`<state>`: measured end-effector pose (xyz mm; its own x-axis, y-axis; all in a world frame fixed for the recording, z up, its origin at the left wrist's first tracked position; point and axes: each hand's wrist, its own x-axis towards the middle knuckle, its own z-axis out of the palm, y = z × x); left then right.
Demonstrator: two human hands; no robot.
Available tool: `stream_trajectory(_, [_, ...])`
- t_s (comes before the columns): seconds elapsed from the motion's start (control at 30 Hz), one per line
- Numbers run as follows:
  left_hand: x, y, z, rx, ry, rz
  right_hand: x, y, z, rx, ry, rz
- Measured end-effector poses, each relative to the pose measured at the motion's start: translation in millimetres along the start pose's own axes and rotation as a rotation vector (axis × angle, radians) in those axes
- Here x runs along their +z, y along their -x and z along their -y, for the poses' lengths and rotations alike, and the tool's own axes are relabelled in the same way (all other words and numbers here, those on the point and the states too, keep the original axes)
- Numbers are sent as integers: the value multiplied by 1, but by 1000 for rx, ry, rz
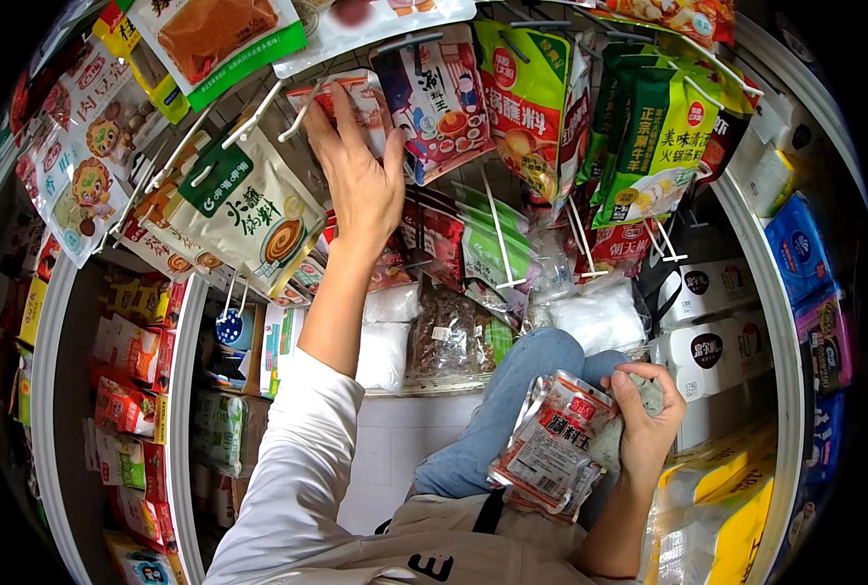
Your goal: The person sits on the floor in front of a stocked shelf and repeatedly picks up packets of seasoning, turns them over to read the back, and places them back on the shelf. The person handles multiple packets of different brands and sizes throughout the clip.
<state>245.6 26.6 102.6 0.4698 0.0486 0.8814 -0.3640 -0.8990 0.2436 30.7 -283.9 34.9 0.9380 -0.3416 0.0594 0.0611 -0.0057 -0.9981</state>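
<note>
My left hand (358,180) reaches up to the hanging rack, its fingers stretched out flat against a small red and white seasoning packet (364,97) among the metal hooks. Just right of it hangs a dark blue and red packet (437,102). In front of my lap, at the lower right, my right hand (651,419) is closed around a crumpled grey cloth (611,444) and the edge of several red and clear seasoning packets (554,439). The front packet has a printed label facing up. Part of the cloth is hidden by my fingers.
Cream and green sauce packets (258,210) hang at left, green soup-base packets (653,146) at right. Bare white hook ends (512,283) jut toward me. Below are white bags (595,317), tissue packs (707,356) and yellow packages (721,507). Shelves of packets (132,400) stand at left.
</note>
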Motion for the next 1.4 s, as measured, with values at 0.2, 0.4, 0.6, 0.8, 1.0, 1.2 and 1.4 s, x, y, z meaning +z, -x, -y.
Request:
stream_trajectory(0.2, [4, 3, 6, -48, 18, 31, 4, 2, 8, 18, -75, -9])
stream_trajectory(0.4, [1, 4, 5, 7, -77, -3, 5, 2, 8, 53, -105, -17])
stream_trajectory(0.6, [-5, 16, -4, 140, -126, -33, -1, 5, 10, 54, -66, -20])
stream_trajectory(0.8, [-5, 30, -7, 100, -121, 62, -9, 6, 9, 31, -21, -55])
stream_trajectory(1.0, [-11, 35, -9, 114, -107, 64, -17, 8, 5, 40, 8, -45])
stream_trajectory(1.2, [-22, 65, -40, 152, 92, 129, -35, 13, 5, 61, 86, -55])
stream_trajectory(1.4, [-44, 140, -75, 108, 498, 432, -62, 17, -3, 224, 252, 12])
